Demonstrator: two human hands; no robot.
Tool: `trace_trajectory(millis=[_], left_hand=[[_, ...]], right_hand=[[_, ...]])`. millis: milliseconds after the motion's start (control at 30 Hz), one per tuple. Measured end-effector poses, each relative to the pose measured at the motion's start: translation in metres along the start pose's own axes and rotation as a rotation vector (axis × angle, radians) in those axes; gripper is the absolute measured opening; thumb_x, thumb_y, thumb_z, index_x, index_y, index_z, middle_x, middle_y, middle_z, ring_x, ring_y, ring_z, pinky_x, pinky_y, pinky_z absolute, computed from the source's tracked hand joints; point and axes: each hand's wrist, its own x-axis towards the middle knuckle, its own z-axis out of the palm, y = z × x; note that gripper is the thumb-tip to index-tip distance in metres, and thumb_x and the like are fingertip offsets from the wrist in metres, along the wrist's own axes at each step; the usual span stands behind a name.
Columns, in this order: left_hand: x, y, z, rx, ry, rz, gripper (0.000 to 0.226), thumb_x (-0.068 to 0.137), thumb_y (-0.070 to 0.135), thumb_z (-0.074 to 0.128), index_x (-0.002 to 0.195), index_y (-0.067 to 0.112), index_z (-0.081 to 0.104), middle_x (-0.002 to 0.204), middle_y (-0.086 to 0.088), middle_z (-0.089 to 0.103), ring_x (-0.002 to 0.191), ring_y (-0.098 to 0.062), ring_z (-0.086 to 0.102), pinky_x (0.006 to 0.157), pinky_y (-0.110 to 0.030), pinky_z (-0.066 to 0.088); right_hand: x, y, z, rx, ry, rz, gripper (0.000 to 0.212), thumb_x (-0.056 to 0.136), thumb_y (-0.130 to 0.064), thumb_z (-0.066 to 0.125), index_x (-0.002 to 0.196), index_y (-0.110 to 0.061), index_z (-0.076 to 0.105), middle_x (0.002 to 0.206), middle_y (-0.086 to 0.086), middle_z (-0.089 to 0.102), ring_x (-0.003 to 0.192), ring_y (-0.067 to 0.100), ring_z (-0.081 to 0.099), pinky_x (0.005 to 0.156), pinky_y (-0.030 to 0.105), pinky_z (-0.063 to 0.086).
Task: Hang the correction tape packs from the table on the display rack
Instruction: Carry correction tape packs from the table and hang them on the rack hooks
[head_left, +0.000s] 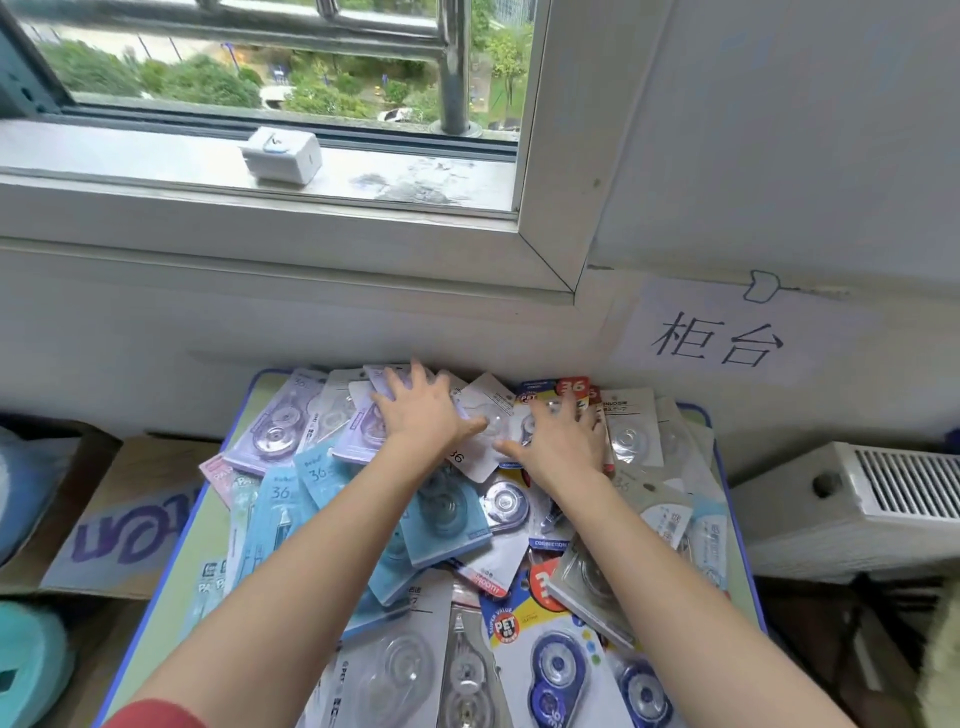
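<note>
Red sleeve (156, 714) at the near left edge, bare forearms reaching forward over a small table (193, 519) with a green top and blue rim. Table top heaped with correction tape packs (447, 514), overlapping and at mixed angles, none hung. Nearest packs: a yellow and blue card (511, 626) printed "SUPER VALUE" and "PET" with a dark blue dispenser, flanked by clear blister packs. Mid heap: pale blue cards (283, 491) marked "36", and a strip reading "CORRECTION". Far heap: lilac cards, white cards, and a red corner (571, 387) marked "36". Left hand (423, 415) lies flat on the lilac and white packs, fingers spread, gripping nothing. Right hand (563, 436) likewise flat and spread on the packs just beside it, thumbs nearly meeting. Left of table: cardboard box (130, 525) with purple lettering, teal roll (31, 670). Right of table: white grilled heater (857, 499). Wall behind: paper sign (717, 343) handwritten "柜台". Windowsill above: small white box (283, 156); window (260, 67) with metal railing, greenery beyond.
</note>
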Motion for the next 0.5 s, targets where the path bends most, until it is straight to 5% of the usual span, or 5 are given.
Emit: trace_trajectory(millis=[267, 500], left_hand=[[-0.010, -0.011, 0.001, 0.001, -0.046, -0.003, 0.083, 0.083, 0.059, 0.055, 0.150, 0.023, 0.021, 0.160, -0.006, -0.007, 0.143, -0.043, -0.005, 0.115, -0.052, 0.009], [-0.025, -0.016, 0.002, 0.022, 0.058, 0.047, 0.074, 0.085, 0.056, 0.053, 0.146, 0.024, 0.029, 0.160, -0.006, -0.002, 0.144, -0.037, 0.003, 0.112, -0.046, 0.017]], right_hand=[[0.003, -0.010, -0.001, -0.080, -0.064, 0.045, 0.101, 0.070, -0.077, 0.058, 0.144, -0.018, 0.024, 0.152, 0.022, 0.017, 0.136, 0.048, 0.021, 0.110, 0.047, 0.024], [0.002, -0.011, 0.004, -0.002, -0.061, 0.073, 0.099, 0.077, -0.056, 0.069, 0.149, -0.019, 0.013, 0.153, 0.022, 0.007, 0.138, 0.051, 0.012, 0.112, 0.050, 0.022]])
